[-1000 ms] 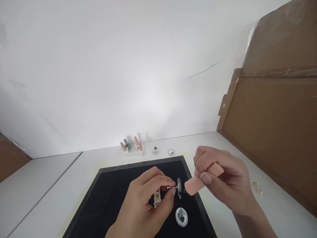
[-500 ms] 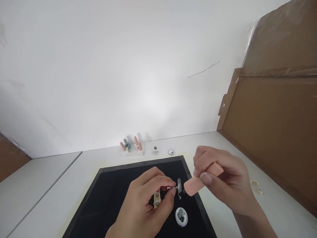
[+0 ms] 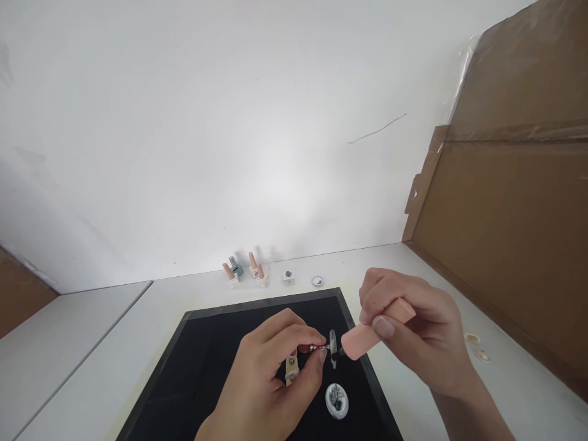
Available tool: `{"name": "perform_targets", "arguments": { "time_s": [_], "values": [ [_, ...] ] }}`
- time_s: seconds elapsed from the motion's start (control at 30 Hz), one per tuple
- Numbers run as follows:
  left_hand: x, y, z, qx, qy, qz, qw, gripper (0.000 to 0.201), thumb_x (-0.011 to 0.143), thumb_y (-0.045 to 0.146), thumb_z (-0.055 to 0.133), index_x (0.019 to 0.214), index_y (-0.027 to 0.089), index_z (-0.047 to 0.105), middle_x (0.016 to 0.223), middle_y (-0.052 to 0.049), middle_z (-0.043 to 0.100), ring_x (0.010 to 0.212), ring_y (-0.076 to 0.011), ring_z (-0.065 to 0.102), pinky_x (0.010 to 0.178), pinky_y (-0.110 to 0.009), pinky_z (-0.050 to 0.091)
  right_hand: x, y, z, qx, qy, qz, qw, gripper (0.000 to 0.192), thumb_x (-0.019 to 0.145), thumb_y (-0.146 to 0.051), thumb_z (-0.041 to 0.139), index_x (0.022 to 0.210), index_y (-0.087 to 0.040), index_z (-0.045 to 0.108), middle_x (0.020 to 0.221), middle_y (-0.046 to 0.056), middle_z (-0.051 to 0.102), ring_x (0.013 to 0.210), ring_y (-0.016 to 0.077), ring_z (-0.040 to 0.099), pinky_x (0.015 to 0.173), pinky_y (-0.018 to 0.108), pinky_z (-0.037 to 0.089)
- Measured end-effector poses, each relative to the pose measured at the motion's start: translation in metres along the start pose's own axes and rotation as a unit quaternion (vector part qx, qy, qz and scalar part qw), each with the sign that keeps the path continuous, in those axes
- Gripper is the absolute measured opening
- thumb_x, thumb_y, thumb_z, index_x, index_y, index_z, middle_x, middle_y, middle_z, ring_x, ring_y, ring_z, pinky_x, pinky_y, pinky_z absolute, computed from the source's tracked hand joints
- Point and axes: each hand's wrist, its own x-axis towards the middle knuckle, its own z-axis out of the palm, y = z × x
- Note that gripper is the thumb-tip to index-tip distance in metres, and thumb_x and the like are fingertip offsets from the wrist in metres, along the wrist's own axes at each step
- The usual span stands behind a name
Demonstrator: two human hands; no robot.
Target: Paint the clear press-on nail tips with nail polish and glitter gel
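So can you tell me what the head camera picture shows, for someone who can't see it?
Two bare hands work over a black mat on a white table: the left hand pinches a small metal holder with a clear nail tip, and the right hand holds a peach brush cap against it. Nail polish bottles stand by the wall.

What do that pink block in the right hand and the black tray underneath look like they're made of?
The pink block looks like matte foam or sponge: soft rounded corners, no shine, though the grain is too small to tell. The black tray looks like felt or velvet inside a dark rigid frame: it reflects almost nothing.
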Motion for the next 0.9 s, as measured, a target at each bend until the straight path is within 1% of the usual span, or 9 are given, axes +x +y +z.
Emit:
{"name": "perform_targets", "arguments": {
  "time_s": [0.13, 0.33, 0.5, 0.6, 0.7, 0.8, 0.9],
  "values": [
    [0.0007, 0.0009, -0.0005, 0.007, -0.006, 0.000, 1.000, 0.018, 0.081, 0.003, 0.056, 0.083, 0.015, 0.069, 0.070, -0.003, 0.063, 0.060, -0.0106, 0.061, 0.052, -0.017, 0.049, -0.0004, 0.0000, 0.0005, 0.006, -0.009, 0.000, 1.000, 0.016, 0.082, -0.008, 0.058, 0.073, -0.021, 0.059, 0.056, -0.002, 0.060, 0.048, 0.0098, 0.044, 0.040, 0.021, 0.034],
    [0.0008, 0.0005, 0.0009, 0.005, -0.003, 0.006, 1.000, 0.018, 0.081, 0.003, 0.056, 0.083, 0.015, 0.068, 0.070, -0.003, 0.063, 0.059, -0.0105, 0.060, 0.053, -0.018, 0.049, -0.0009, -0.0003, 0.0004, 0.006, -0.002, 0.007, 1.000, 0.015, 0.083, -0.009, 0.058, 0.074, -0.021, 0.059, 0.056, -0.003, 0.059, 0.048, 0.0094, 0.043, 0.041, 0.021, 0.034],
    [-0.0003, 0.0020, 0.0005, 0.007, -0.002, 0.009, 1.000, 0.018, 0.081, 0.002, 0.055, 0.084, 0.014, 0.068, 0.070, -0.003, 0.064, 0.060, -0.0105, 0.060, 0.053, -0.017, 0.049, -0.0013, -0.0009, 0.0004, 0.006, -0.007, 0.021, 1.000, 0.017, 0.083, -0.007, 0.057, 0.074, -0.021, 0.058, 0.058, -0.003, 0.062, 0.048, 0.0087, 0.043, 0.042, 0.020, 0.035],
    [-0.0008, 0.0024, -0.0001, 0.006, -0.004, 0.006, 1.000, 0.018, 0.082, 0.002, 0.055, 0.084, 0.014, 0.069, 0.070, -0.003, 0.063, 0.060, -0.0106, 0.060, 0.053, -0.018, 0.049, -0.0020, -0.0003, 0.0003, 0.001, 0.005, 0.022, 1.000, 0.017, 0.085, -0.008, 0.057, 0.074, -0.021, 0.058, 0.058, -0.003, 0.059, 0.051, 0.0096, 0.044, 0.044, 0.021, 0.037],
    [-0.0011, 0.0018, 0.0002, 0.003, -0.008, 0.006, 1.000, 0.018, 0.082, 0.003, 0.055, 0.085, 0.014, 0.068, 0.070, -0.003, 0.063, 0.060, -0.0107, 0.061, 0.053, -0.018, 0.049, -0.0020, -0.0001, 0.0000, 0.004, -0.005, 0.019, 1.000, 0.016, 0.085, -0.010, 0.058, 0.073, -0.021, 0.058, 0.057, -0.003, 0.057, 0.050, 0.0091, 0.044, 0.043, 0.021, 0.035],
    [-0.0024, 0.0013, 0.0006, 0.002, -0.003, 0.011, 1.000, 0.018, 0.082, 0.003, 0.055, 0.085, 0.014, 0.068, 0.071, -0.003, 0.064, 0.060, -0.0107, 0.061, 0.052, -0.018, 0.049, -0.0017, -0.0003, -0.0003, -0.003, -0.012, 0.029, 0.999, 0.017, 0.085, -0.009, 0.057, 0.072, -0.021, 0.057, 0.057, -0.004, 0.060, 0.048, 0.0080, 0.043, 0.042, 0.020, 0.034],
    [-0.0042, 0.0012, 0.0000, 0.000, 0.009, 0.018, 1.000, 0.018, 0.082, 0.003, 0.055, 0.085, 0.015, 0.068, 0.071, -0.003, 0.063, 0.060, -0.0107, 0.061, 0.052, -0.018, 0.049, -0.0020, -0.0002, -0.0003, -0.016, 0.002, 0.038, 0.999, 0.018, 0.086, -0.007, 0.055, 0.073, -0.021, 0.057, 0.059, -0.005, 0.063, 0.049, 0.0077, 0.042, 0.044, 0.019, 0.035]
  ]
}}
